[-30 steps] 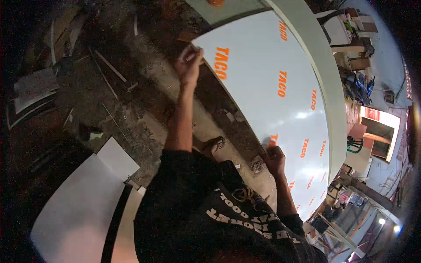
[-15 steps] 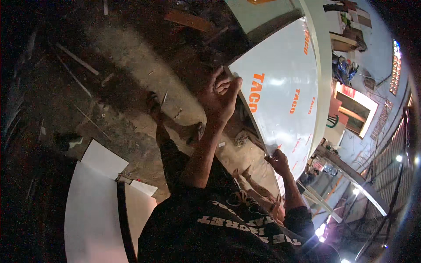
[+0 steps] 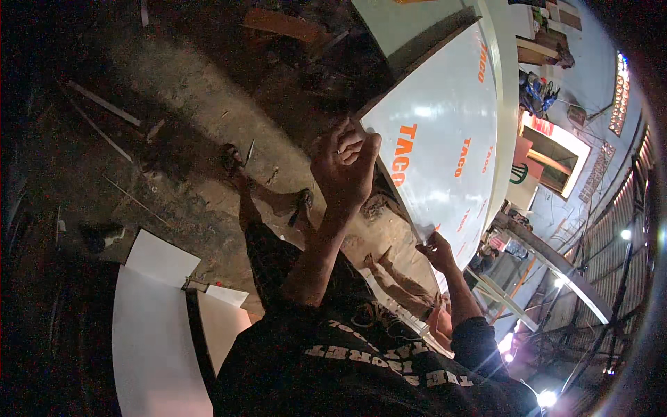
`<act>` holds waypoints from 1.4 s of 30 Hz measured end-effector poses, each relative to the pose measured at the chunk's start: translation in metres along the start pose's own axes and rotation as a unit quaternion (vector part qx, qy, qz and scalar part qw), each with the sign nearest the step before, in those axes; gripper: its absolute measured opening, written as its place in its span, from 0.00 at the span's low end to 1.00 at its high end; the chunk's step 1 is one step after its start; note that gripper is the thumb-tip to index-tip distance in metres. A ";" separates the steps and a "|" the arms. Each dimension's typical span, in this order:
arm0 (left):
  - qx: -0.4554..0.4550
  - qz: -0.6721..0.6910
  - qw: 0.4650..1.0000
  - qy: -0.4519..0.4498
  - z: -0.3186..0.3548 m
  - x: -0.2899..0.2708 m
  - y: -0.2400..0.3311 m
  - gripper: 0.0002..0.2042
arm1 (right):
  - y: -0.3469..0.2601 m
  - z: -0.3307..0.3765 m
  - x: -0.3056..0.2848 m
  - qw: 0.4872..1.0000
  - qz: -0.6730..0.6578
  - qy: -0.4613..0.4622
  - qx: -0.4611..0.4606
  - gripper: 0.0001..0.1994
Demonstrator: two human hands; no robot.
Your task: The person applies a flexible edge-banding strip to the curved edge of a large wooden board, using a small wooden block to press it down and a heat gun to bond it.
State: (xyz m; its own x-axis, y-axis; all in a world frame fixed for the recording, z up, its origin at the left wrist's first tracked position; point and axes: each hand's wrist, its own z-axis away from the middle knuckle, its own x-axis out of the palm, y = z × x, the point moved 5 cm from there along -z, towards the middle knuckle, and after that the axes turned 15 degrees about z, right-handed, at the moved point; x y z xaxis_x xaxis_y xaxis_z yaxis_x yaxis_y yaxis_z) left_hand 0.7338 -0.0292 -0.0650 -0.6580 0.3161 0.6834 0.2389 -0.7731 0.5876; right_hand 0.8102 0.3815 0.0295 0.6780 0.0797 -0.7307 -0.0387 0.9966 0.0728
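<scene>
A large white panel (image 3: 445, 125) with orange print and a glossy surface stretches across the upper middle. Curled fingers of my left hand (image 3: 347, 160) close on its left corner, the thumb against the edge. Farther along the same edge, my right hand (image 3: 438, 251) pinches the border between thumb and fingers. Whether either hand holds the panel itself or a thin film on it, I cannot tell. Beyond the panel runs a pale green board (image 3: 508, 104), curved by the lens.
White boards (image 3: 149, 326) stand at the lower left beside a dark-edged beige one (image 3: 221, 323). Wood strips (image 3: 104, 103) and scraps lie on the dirty floor. Another person's legs (image 3: 403, 285) show beneath the panel's near end. A long beam (image 3: 556, 267) extends at the right.
The whole view has shifted slightly. My left hand sits a little lower against the panel's corner, while my right hand keeps its pinch on the edge.
</scene>
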 end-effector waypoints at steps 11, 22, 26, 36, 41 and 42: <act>-0.006 0.065 0.998 -0.014 -0.004 -0.001 0.001 0.26 | 0.010 0.000 0.004 0.999 0.033 0.007 0.023 0.19; 0.100 -0.116 0.927 -0.342 -0.054 -0.011 0.003 0.35 | 0.012 -0.001 0.002 0.999 0.011 0.019 -0.027 0.19; 0.103 -0.117 0.914 -0.374 -0.063 -0.012 -0.001 0.35 | 0.011 -0.002 0.001 0.999 0.035 0.014 -0.005 0.20; 0.126 -0.141 0.901 -0.390 -0.070 -0.011 0.003 0.37 | -0.002 -0.005 -0.005 1.000 0.001 0.015 0.001 0.18; 0.122 -0.119 0.904 -0.391 -0.074 -0.008 0.007 0.35 | 0.004 -0.006 -0.004 0.996 0.070 -0.028 0.055 0.20; 0.136 -0.143 0.896 -0.398 -0.075 -0.007 0.010 0.33 | 0.003 -0.006 -0.005 0.999 0.040 -0.015 0.025 0.19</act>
State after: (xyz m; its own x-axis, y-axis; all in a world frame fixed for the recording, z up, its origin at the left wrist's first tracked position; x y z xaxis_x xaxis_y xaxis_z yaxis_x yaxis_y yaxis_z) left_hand 0.6876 -0.0807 -0.0966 -0.0280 0.8561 0.5161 0.3784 -0.4688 0.7981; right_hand 0.8024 0.3839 0.0289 0.6967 0.1570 -0.7000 -0.0570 0.9848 0.1641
